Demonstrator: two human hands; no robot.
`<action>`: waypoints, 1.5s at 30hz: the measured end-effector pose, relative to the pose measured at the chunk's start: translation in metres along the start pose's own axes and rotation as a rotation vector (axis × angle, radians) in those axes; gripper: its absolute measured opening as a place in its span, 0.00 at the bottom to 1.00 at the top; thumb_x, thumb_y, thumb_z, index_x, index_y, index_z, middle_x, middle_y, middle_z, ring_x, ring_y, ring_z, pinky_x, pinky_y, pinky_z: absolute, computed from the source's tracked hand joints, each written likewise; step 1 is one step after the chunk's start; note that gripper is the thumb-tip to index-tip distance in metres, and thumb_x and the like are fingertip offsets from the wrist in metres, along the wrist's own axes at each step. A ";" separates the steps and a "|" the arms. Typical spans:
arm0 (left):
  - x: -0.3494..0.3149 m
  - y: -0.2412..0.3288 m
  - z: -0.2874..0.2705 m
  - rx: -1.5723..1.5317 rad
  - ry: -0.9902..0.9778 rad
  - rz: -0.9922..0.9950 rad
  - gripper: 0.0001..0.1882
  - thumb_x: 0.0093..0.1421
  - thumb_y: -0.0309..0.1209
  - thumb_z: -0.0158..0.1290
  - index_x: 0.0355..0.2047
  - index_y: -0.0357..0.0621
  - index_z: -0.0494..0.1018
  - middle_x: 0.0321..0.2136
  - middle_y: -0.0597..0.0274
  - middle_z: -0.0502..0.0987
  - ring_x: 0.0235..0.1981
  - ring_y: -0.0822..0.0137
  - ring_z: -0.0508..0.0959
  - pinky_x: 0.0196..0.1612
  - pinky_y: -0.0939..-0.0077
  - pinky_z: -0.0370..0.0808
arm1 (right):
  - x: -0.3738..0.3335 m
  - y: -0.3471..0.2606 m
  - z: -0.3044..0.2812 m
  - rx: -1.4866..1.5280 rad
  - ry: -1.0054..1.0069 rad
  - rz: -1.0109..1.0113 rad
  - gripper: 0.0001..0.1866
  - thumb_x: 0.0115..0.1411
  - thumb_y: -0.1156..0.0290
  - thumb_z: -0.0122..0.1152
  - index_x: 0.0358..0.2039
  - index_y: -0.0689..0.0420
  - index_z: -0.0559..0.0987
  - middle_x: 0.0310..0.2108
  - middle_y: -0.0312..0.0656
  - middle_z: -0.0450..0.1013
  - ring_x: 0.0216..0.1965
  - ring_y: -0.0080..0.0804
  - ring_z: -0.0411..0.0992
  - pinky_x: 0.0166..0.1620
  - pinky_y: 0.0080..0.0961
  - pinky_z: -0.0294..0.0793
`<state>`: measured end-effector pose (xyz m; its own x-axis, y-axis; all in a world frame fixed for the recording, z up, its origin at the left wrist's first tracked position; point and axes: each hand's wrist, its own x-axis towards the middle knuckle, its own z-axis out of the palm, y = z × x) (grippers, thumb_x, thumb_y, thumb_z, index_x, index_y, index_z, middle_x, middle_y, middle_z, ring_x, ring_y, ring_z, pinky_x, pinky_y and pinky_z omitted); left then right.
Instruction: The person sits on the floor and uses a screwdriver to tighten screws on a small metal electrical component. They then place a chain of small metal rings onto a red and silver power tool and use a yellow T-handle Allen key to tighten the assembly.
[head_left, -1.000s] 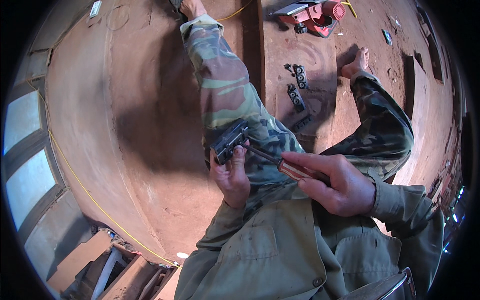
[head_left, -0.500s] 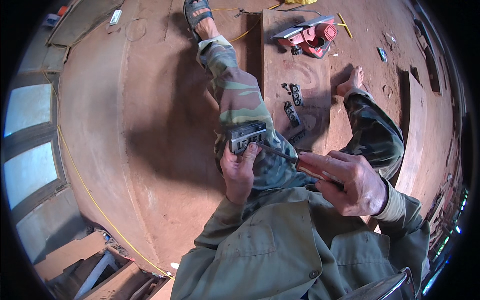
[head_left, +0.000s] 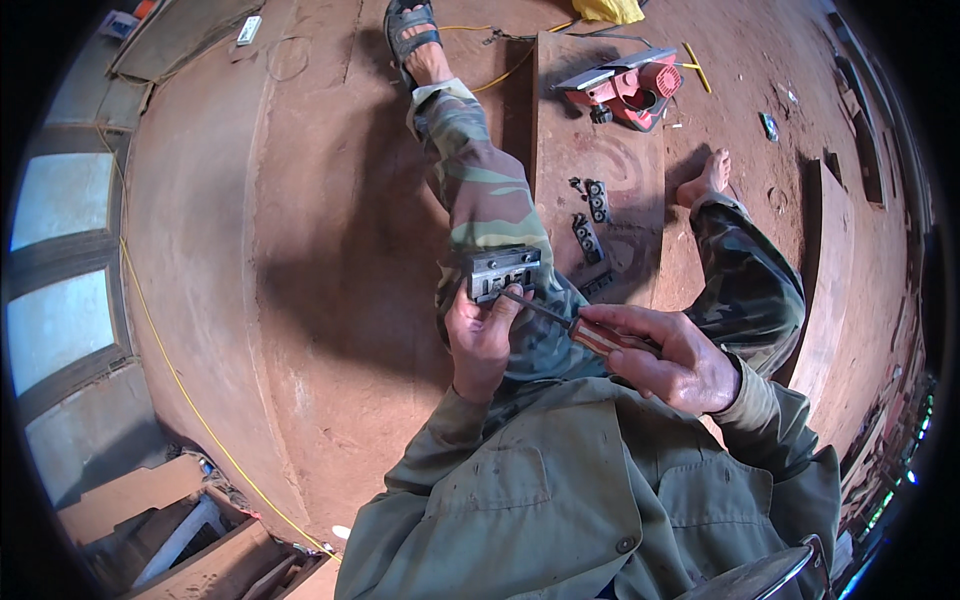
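Observation:
Above my left thigh, my left hand (head_left: 482, 335) is closed round a slotted dark metal block (head_left: 503, 270), its thumb pressed against the lower edge. The block has small screws along its upper part and a row of cut-outs below. My right hand (head_left: 680, 360) grips the red handle of a screwdriver (head_left: 606, 338). The shaft slants up to the left, and its tip meets the block beside my left thumb; exactly what the tip touches is hidden. Past my hands, two small black metal plates (head_left: 587, 238) with round holes lie on a wooden board (head_left: 625, 160).
A red electric planer (head_left: 635, 90) lies on its side at the board's far end, near a yellow T-shaped tool (head_left: 697, 68). Yellow cord (head_left: 170, 365) runs along the floor at left. Wood pieces (head_left: 140, 495) are piled at lower left. A long plank (head_left: 825, 270) lies at right.
The whole view has shifted slightly. My right hand and the screwdriver have moved a little left, nearer the block. The block is tilted a bit differently in my left hand.

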<state>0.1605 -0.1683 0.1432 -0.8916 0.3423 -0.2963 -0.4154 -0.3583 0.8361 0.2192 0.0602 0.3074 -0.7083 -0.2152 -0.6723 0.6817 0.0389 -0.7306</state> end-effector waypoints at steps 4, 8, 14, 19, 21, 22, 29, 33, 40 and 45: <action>0.000 0.000 0.001 0.019 0.007 0.010 0.14 0.75 0.22 0.56 0.59 0.34 0.74 0.54 0.54 0.82 0.54 0.65 0.83 0.60 0.61 0.84 | 0.006 0.012 0.004 0.014 0.025 -0.113 0.28 0.71 0.74 0.58 0.70 0.66 0.73 0.50 0.41 0.81 0.48 0.20 0.75 0.52 0.22 0.76; 0.000 -0.002 0.003 0.045 0.016 0.023 0.14 0.75 0.22 0.55 0.58 0.33 0.74 0.53 0.54 0.82 0.54 0.65 0.83 0.60 0.62 0.84 | 0.009 0.016 0.009 -0.103 0.073 -0.299 0.27 0.72 0.72 0.57 0.70 0.67 0.73 0.50 0.44 0.82 0.44 0.20 0.77 0.46 0.20 0.77; -0.001 -0.007 0.006 0.236 0.010 0.128 0.13 0.75 0.21 0.56 0.57 0.32 0.75 0.51 0.57 0.83 0.51 0.72 0.82 0.59 0.73 0.80 | -0.003 -0.009 -0.013 0.194 -0.079 0.169 0.29 0.75 0.64 0.56 0.73 0.60 0.69 0.43 0.44 0.81 0.29 0.23 0.77 0.29 0.21 0.73; 0.000 -0.015 0.014 0.155 0.063 0.049 0.13 0.74 0.21 0.57 0.57 0.31 0.75 0.49 0.59 0.83 0.49 0.73 0.82 0.56 0.75 0.81 | 0.005 -0.020 -0.009 0.442 -0.086 0.373 0.34 0.76 0.59 0.55 0.78 0.57 0.62 0.42 0.48 0.80 0.23 0.27 0.75 0.23 0.24 0.69; -0.003 -0.014 0.015 0.029 0.094 0.032 0.12 0.74 0.20 0.56 0.56 0.32 0.75 0.48 0.59 0.83 0.46 0.74 0.82 0.53 0.76 0.82 | 0.011 -0.020 -0.004 0.534 -0.089 0.388 0.35 0.75 0.61 0.54 0.78 0.57 0.61 0.42 0.53 0.79 0.21 0.28 0.73 0.23 0.23 0.69; -0.003 -0.013 0.015 -0.029 0.112 0.014 0.12 0.75 0.20 0.56 0.56 0.32 0.74 0.47 0.60 0.83 0.45 0.74 0.82 0.51 0.76 0.83 | 0.013 -0.020 -0.001 0.524 -0.083 0.400 0.35 0.75 0.60 0.54 0.78 0.57 0.61 0.41 0.52 0.79 0.21 0.28 0.73 0.23 0.23 0.70; 0.000 -0.008 0.011 -0.009 0.122 -0.040 0.13 0.75 0.20 0.55 0.57 0.30 0.73 0.48 0.57 0.83 0.45 0.70 0.85 0.49 0.74 0.86 | 0.026 -0.029 0.003 0.363 -0.087 0.391 0.32 0.77 0.64 0.51 0.78 0.59 0.63 0.35 0.41 0.76 0.21 0.23 0.71 0.24 0.24 0.69; 0.002 -0.009 0.010 -0.010 0.122 -0.041 0.14 0.75 0.20 0.55 0.58 0.29 0.73 0.48 0.57 0.83 0.44 0.72 0.85 0.48 0.76 0.86 | 0.026 -0.034 0.004 0.260 -0.054 0.371 0.30 0.76 0.67 0.51 0.76 0.61 0.66 0.32 0.36 0.75 0.21 0.21 0.71 0.25 0.23 0.68; 0.005 -0.012 0.007 0.101 0.126 -0.031 0.13 0.74 0.22 0.57 0.56 0.29 0.73 0.49 0.57 0.82 0.42 0.70 0.85 0.44 0.73 0.88 | 0.031 -0.015 0.015 -0.449 0.061 -0.087 0.26 0.70 0.74 0.57 0.68 0.60 0.76 0.29 0.40 0.78 0.24 0.30 0.75 0.30 0.29 0.74; 0.004 -0.008 0.007 0.119 0.100 -0.055 0.12 0.74 0.21 0.58 0.54 0.31 0.75 0.47 0.57 0.83 0.41 0.71 0.85 0.45 0.73 0.89 | 0.027 -0.024 0.019 -1.347 0.165 -0.397 0.29 0.60 0.74 0.64 0.63 0.47 0.82 0.30 0.40 0.75 0.28 0.39 0.76 0.32 0.37 0.74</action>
<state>0.1616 -0.1581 0.1387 -0.8841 0.2679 -0.3828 -0.4452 -0.2340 0.8643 0.1877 0.0354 0.3090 -0.8860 -0.3205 -0.3350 -0.1933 0.9122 -0.3614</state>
